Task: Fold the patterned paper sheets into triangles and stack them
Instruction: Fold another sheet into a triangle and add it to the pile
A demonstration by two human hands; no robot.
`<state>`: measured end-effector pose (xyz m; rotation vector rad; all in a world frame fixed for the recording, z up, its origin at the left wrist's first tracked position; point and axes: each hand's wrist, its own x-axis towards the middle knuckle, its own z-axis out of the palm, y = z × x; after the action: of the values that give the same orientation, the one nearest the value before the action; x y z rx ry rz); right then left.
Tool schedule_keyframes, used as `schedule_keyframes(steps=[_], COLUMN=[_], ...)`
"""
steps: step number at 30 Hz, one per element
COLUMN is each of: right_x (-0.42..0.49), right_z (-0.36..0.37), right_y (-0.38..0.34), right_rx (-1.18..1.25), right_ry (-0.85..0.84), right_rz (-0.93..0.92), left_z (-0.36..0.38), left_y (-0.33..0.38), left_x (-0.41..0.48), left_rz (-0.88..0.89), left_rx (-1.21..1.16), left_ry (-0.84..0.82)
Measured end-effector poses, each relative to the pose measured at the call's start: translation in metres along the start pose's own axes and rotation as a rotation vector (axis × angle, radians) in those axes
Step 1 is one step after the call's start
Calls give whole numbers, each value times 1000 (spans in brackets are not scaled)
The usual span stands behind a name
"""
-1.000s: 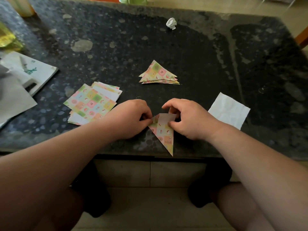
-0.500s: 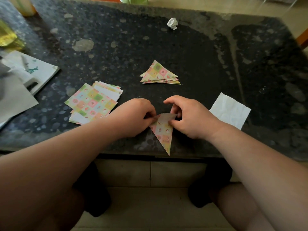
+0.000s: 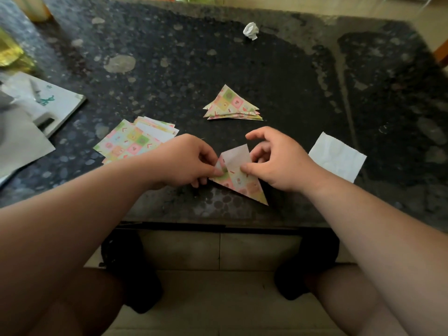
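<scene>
A half-folded patterned sheet [image 3: 238,177] lies near the table's front edge, its white underside showing at the upper flap. My left hand [image 3: 186,162] pinches its left corner between thumb and fingers. My right hand [image 3: 274,161] presses its thumb on the sheet's right side, while the other fingers arch above the paper. A stack of folded patterned triangles [image 3: 232,105] rests further back at the middle. A pile of unfolded patterned sheets [image 3: 131,141] lies to the left, partly behind my left wrist.
A white paper square [image 3: 338,157] sits right of my hands. A crumpled white ball [image 3: 251,31] lies at the back. Papers and a white booklet [image 3: 41,103] crowd the left edge. The dark stone table [image 3: 266,69] ends just below the sheet.
The sheet has turned, so its long point now aims toward the lower right. My right fingers have lifted and spread, and the white flap stands more exposed.
</scene>
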<state>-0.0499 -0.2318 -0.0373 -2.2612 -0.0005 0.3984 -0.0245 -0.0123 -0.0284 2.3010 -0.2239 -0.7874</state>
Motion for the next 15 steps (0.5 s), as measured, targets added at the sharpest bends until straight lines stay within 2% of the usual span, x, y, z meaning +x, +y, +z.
schedule_keyframes(steps=[6,10,15], right_x=[3,5,3], right_z=[-5,-5,-5], right_y=[0,0,-5], right_rx=[143,257,401], right_ry=[-115,-58,-4], right_rz=[112,153,222], left_z=[1,-1,0], left_y=[1,2,1], left_x=[3,4,3], left_rz=[-138,-191,-257], left_rx=[-474,-741,-893], left_ry=[-19,-52,-62])
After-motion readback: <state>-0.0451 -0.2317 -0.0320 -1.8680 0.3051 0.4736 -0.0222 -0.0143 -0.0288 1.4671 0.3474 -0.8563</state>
